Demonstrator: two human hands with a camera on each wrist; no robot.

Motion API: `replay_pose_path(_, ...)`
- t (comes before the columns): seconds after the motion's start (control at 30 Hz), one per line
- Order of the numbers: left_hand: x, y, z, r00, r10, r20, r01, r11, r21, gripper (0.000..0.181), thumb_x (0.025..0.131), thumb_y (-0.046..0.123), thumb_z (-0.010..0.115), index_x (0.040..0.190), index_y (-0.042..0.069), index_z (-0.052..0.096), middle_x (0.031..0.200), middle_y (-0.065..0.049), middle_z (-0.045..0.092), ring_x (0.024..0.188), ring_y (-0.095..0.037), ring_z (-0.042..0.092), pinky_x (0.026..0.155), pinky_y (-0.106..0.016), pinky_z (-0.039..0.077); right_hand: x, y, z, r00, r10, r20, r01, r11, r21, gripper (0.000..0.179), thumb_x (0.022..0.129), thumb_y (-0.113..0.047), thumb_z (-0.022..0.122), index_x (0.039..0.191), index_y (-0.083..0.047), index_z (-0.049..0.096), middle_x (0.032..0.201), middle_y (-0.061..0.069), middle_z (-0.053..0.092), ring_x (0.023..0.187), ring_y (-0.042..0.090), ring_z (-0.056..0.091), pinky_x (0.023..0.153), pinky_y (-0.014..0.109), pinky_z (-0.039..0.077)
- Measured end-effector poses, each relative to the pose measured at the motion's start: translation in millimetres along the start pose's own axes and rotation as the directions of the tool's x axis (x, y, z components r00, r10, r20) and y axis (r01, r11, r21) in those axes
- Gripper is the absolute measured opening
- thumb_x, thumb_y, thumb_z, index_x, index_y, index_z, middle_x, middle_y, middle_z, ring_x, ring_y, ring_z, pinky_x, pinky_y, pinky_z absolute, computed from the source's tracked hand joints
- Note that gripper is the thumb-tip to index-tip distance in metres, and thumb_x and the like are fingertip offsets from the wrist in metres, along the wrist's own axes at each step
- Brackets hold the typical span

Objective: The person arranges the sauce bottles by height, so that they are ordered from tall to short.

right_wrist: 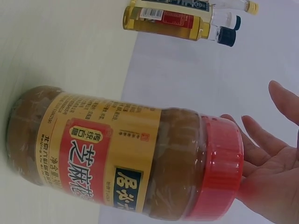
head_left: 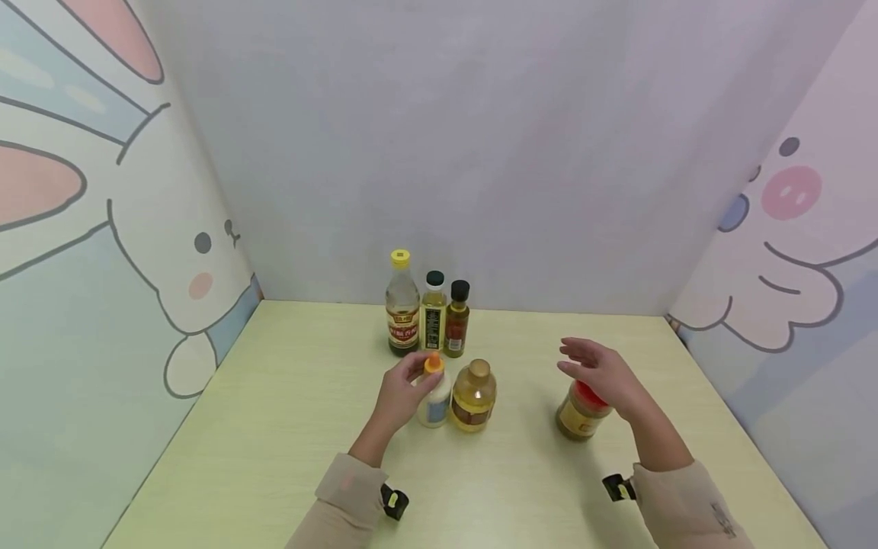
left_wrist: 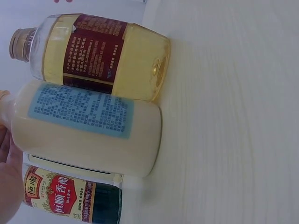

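Note:
My left hand [head_left: 403, 390] grips the top of a white squeeze bottle [head_left: 434, 406] just below its orange cap. In the left wrist view, the bottle [left_wrist: 84, 128] shows a pale blue label, and only part of the hand [left_wrist: 10, 179] appears at the left edge. Right beside it stands a bottle of yellow liquid [head_left: 473, 398] with a gold cap. Over to the right, my right hand [head_left: 604, 375] is over a brown sesame paste jar [head_left: 579, 418] with a red lid [right_wrist: 217, 168]. Its fingers [right_wrist: 264, 140] are spread loosely by the lid, not wrapped around it.
Behind the white bottle stand a yellow-capped vinegar bottle [head_left: 402, 316], a slim oil bottle [head_left: 433, 320] and a black-capped bottle [head_left: 456, 324]. They share the pale yellow table [head_left: 288, 396]. A grey wall [head_left: 439, 152] rises at the back, with cartoon-printed panels at both sides.

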State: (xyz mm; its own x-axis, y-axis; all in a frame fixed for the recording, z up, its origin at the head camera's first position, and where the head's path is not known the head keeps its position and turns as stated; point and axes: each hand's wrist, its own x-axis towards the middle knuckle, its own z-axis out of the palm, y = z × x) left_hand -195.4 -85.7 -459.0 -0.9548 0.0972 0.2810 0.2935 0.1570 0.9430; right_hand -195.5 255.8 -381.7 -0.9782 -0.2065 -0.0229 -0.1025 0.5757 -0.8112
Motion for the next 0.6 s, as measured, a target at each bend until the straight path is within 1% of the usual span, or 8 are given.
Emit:
replay_pose_path(0.17, -0.4, 1.5, -0.5, 1.000, -0.008, 0.000, 0.008, 1.000, -0.003, 0.032, 0.090, 0.013, 0.072, 0.118, 0.001, 0.062, 0.116, -0.011, 0.064, 0.111, -0.029, 0.060, 0.097, -0.043, 0.047, -5.5, 4.3, -2.5, 1.000, 0.013, -0.011, -0.013, 1.000, -0.002, 0.061, 0.096, -0.031, 0.065, 0.143, 0.002, 0.043, 0.137, 0.025, 0.050, 0.126, 0.046, 0.044, 0.099, 0.057, 0.041)
replay_pose_path(0.37, 0.0, 3.0, -0.6, 1.000, -0.008, 0.004, 0.008, 1.000, -0.007, 0.033, 0.090, 0.013, 0.072, 0.119, 0.001, 0.062, 0.117, -0.012, 0.064, 0.112, -0.030, 0.059, 0.097, -0.042, 0.047, -12.7, 5.2, -4.9, 0.998, 0.046, -0.031, -0.046, 0.999, 0.000, 0.063, 0.096, -0.030, 0.065, 0.144, 0.002, 0.041, 0.141, 0.025, 0.046, 0.126, 0.045, 0.044, 0.096, 0.055, 0.045)
replay_pose_path(0.6, 0.0, 3.9, 0.2, 0.999, -0.035, 0.005, 0.036, 0.999, -0.010, 0.033, 0.090, 0.011, 0.072, 0.120, 0.002, 0.062, 0.118, -0.010, 0.064, 0.112, -0.028, 0.059, 0.097, -0.039, 0.047, -24.1, 8.6, -5.3, 0.996, 0.070, -0.053, -0.070, 0.998, 0.006, 0.061, 0.096, -0.027, 0.065, 0.144, 0.001, 0.040, 0.141, 0.026, 0.045, 0.123, 0.043, 0.045, 0.093, 0.049, 0.049)
